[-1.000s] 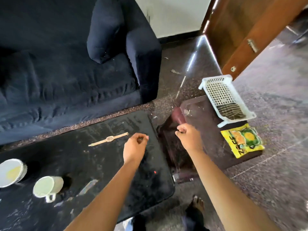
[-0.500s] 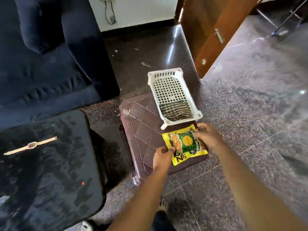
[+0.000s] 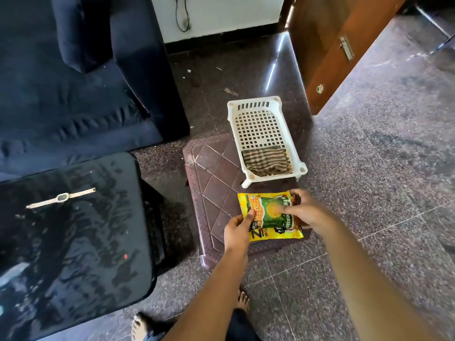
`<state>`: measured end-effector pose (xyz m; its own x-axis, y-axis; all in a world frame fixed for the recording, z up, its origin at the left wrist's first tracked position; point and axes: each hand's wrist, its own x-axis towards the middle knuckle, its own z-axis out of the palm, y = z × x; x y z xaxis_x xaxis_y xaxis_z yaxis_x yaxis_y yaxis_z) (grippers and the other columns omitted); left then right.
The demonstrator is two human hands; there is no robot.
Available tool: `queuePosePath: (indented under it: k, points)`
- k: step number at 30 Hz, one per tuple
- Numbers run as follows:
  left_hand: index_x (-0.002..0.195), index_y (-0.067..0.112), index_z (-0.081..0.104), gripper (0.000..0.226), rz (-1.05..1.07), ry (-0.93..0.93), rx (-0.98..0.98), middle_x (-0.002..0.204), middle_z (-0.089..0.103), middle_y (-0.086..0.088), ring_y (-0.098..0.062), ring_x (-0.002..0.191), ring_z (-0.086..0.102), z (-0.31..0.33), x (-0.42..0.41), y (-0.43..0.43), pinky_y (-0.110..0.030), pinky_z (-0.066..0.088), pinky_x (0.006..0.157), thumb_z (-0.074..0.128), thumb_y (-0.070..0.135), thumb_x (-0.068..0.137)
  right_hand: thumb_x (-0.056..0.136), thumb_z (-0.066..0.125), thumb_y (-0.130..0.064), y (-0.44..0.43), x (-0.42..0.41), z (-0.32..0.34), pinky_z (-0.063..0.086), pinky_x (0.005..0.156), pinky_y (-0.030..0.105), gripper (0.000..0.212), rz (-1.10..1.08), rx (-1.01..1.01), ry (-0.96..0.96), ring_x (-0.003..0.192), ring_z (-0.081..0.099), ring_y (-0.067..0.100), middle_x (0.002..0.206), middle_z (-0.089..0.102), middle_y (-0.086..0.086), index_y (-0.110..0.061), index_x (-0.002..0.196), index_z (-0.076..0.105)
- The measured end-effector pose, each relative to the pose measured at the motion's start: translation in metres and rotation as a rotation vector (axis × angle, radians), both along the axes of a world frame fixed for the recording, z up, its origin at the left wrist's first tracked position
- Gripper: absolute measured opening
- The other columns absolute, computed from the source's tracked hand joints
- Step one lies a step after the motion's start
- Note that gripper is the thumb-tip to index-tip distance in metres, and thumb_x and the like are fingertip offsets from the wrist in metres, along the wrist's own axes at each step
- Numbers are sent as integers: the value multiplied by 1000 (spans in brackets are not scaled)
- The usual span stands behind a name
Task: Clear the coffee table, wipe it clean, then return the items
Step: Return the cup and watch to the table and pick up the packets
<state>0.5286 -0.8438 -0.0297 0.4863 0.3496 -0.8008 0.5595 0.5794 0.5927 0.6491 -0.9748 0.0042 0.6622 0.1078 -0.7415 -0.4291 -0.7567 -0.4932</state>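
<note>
A yellow and green snack packet (image 3: pixel 267 214) lies on a low brown plastic stool (image 3: pixel 211 178). My left hand (image 3: pixel 237 228) pinches the packet's left edge. My right hand (image 3: pixel 304 211) grips its right side, fingers spread over the top. To the left stands the black coffee table (image 3: pixel 73 232), its top wet and streaked. A gold wristwatch (image 3: pixel 61 198) lies on the table near the far edge. Behind the packet, a white plastic basket (image 3: pixel 261 114) sits on the stool and holds a folded striped cloth (image 3: pixel 266 161).
A dark blue sofa (image 3: pixel 73 82) runs along the far left behind the table. A brown wooden door (image 3: pixel 332 45) stands open at the upper right. My bare feet (image 3: pixel 140 326) rest on the speckled floor below. Small scraps lie on the dark floor near the wall.
My view swung right from the coffee table to the stool. Both hands left the table, reached the snack packet and closed on its two sides.
</note>
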Motion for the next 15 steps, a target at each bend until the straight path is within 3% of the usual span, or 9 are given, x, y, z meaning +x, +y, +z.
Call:
queuePosePath:
  k: [3, 5, 7, 9, 11, 13, 15]
  points:
    - [96, 13, 64, 26, 103, -71, -64, 91, 73, -2, -21, 88, 68, 1, -24, 18, -39, 54, 84, 72, 35, 83, 67, 83, -42, 17, -21, 10, 52, 78, 34, 68, 38, 55, -11, 92, 61, 17, 113, 60, 0, -28, 122, 46]
    - [98, 10, 59, 26, 212, -148, -146, 87, 71, -5, -22, 81, 66, 7, -43, 32, -42, 54, 77, 71, 28, 83, 68, 83, -39, 34, -42, 20, 47, 67, 25, 57, 39, 118, -22, 84, 60, 8, 103, 63, -3, -24, 112, 49]
    - [105, 5, 57, 41, 300, -238, -226, 97, 69, -15, -29, 86, 65, 12, -70, 56, -47, 55, 72, 75, 30, 78, 63, 85, -42, 59, -67, 25, 50, 70, 28, 58, 26, 166, -6, 87, 62, 10, 101, 65, -2, -22, 106, 51]
    - [120, -1, 53, 75, 338, -338, -289, 117, 61, -28, -38, 95, 62, 16, -101, 82, -51, 55, 70, 81, 44, 68, 57, 87, -47, 89, -92, 29, 53, 77, 36, 63, 32, 182, 9, 92, 65, 17, 100, 67, -1, -23, 102, 52]
    - [131, 2, 50, 95, 347, -420, -327, 126, 56, -29, -39, 97, 62, 20, -135, 111, -46, 56, 62, 82, 56, 60, 54, 89, -45, 126, -121, 30, 55, 82, 44, 63, 14, 233, 54, 92, 66, 21, 99, 67, 3, -21, 99, 52]
    - [132, 5, 50, 94, 374, -467, -290, 127, 58, -25, -38, 103, 62, 26, -167, 141, -46, 56, 69, 83, 56, 60, 59, 89, -36, 169, -154, 32, 56, 81, 48, 56, -8, 287, 104, 90, 67, 23, 98, 67, 6, -17, 96, 52]
    - [134, 5, 49, 91, 423, -484, -271, 130, 57, -24, -37, 113, 59, 31, -193, 169, -49, 54, 85, 85, 47, 61, 63, 86, -34, 205, -184, 31, 57, 75, 43, 49, 11, 287, 126, 84, 67, 20, 94, 68, 7, -13, 92, 53]
